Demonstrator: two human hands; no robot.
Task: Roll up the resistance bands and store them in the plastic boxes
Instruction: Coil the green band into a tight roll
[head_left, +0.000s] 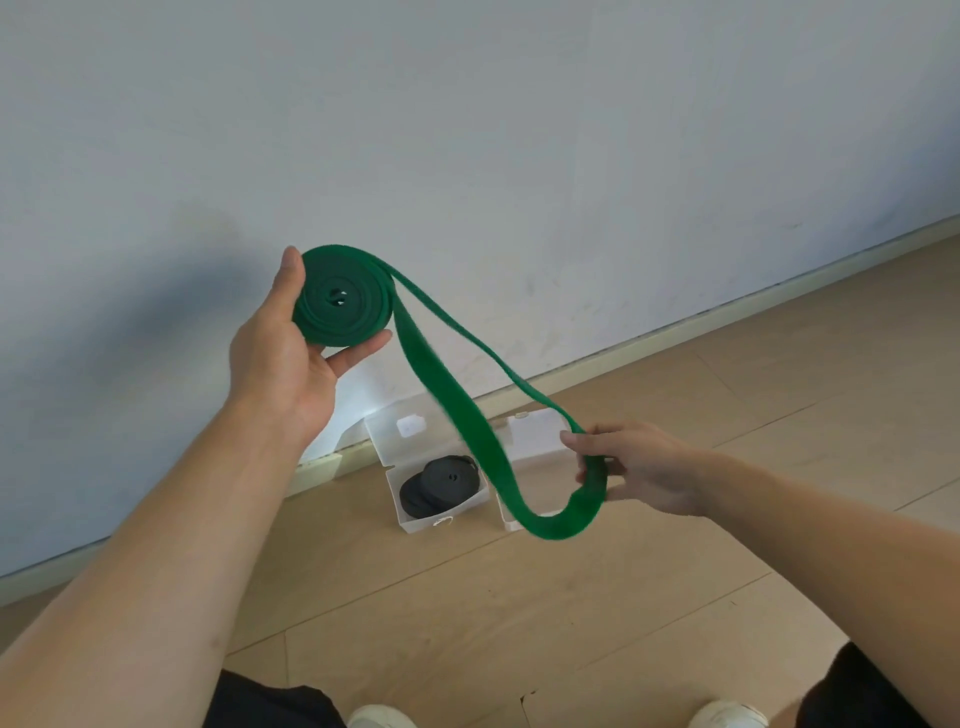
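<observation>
No text, brand or number can be read anywhere. A pale sticker sits on the left plastic box lid, too blurred to read.

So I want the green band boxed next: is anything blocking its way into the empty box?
Nothing visible blocks the empty box; its lid is open. But the green band still has an unrolled loop.

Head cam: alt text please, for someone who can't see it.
A person's left hand holds a partly rolled green resistance band while the right hand pinches its loose loop. Below, on the wood floor by a wall, two open plastic boxes; the left box holds a rolled black band.
</observation>
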